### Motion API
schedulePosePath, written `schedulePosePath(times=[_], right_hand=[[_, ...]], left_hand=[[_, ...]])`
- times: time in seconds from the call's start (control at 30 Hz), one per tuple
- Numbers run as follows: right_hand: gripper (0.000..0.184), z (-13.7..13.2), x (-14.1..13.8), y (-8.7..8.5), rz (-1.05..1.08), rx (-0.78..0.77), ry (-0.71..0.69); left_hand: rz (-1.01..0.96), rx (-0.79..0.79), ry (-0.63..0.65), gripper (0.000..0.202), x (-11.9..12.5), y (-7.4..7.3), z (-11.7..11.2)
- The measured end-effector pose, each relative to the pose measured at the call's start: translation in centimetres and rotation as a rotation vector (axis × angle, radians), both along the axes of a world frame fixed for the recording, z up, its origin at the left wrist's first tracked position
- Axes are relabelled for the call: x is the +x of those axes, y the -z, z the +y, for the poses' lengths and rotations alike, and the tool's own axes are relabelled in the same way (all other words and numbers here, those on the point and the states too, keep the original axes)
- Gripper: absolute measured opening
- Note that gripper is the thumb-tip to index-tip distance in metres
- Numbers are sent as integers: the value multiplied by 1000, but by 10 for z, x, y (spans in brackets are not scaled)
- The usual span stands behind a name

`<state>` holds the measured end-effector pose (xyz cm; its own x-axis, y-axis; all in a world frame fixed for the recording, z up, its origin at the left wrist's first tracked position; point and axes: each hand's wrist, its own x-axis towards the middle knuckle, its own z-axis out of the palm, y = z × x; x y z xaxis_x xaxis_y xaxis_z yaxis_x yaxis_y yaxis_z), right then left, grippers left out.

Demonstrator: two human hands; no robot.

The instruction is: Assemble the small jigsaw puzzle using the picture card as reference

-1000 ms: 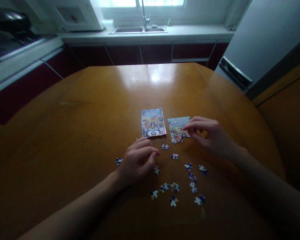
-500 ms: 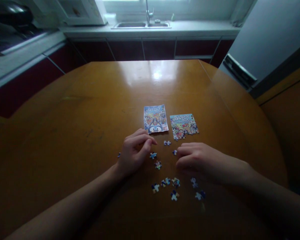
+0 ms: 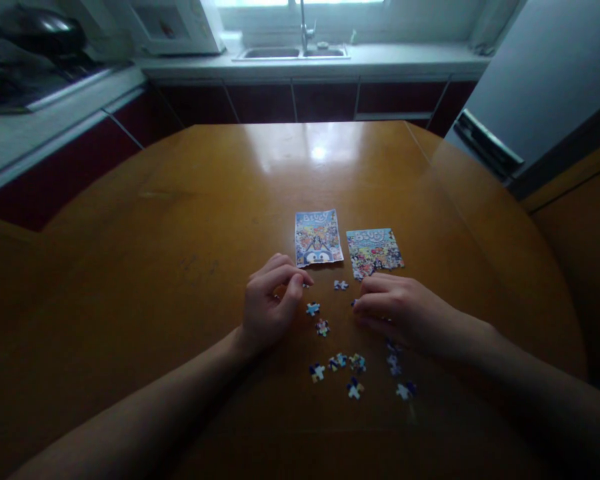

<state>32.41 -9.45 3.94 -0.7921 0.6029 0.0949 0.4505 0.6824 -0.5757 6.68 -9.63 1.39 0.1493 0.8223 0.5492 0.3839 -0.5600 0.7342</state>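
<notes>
On a round wooden table lie a printed reference picture and, to its right, a partly assembled jigsaw. Several loose puzzle pieces are scattered in front of them. My left hand rests on the table with its fingers curled in a pinch just left of a loose piece. My right hand lies below the jigsaw with its fingers closed together over a piece at their tips. What either hand holds is hidden.
A kitchen counter with a sink runs along the far wall. A stove stands at the left and a grey refrigerator at the right, close to the table's edge.
My right hand came down from the assembled jigsaw to the loose pieces below it. My left hand shifted slightly up toward the reference picture.
</notes>
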Motion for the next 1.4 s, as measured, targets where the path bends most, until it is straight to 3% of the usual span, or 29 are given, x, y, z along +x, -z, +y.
schedulePosePath(times=[0.17,0.33,0.6,0.77,0.87,1.13,1.27,1.4], right_hand=[[18,-15,-27,18,103,83,81],[19,-23,-44,29,66,214,-4],[17,-20,-41,14,-98,207,68],[15,-19,-43,15,-100,203,120],[11,-19,-43,18,-45,209,77],[31,-13,-33,18,-69,224,124],[15,-2,-20,12,-9,129,21],[14,-2,-15,10,-15,43,-66]], left_hand=[[14,30,13,23,3,-2,0],[16,30,16,23,4,-1,1],[32,17,8,24,5,-1,0],[43,9,11,23,4,-2,2],[44,15,17,22,3,0,2],[41,13,17,22,3,-2,1],[46,12,16,23,4,-4,1],[51,12,13,22,4,-4,1]])
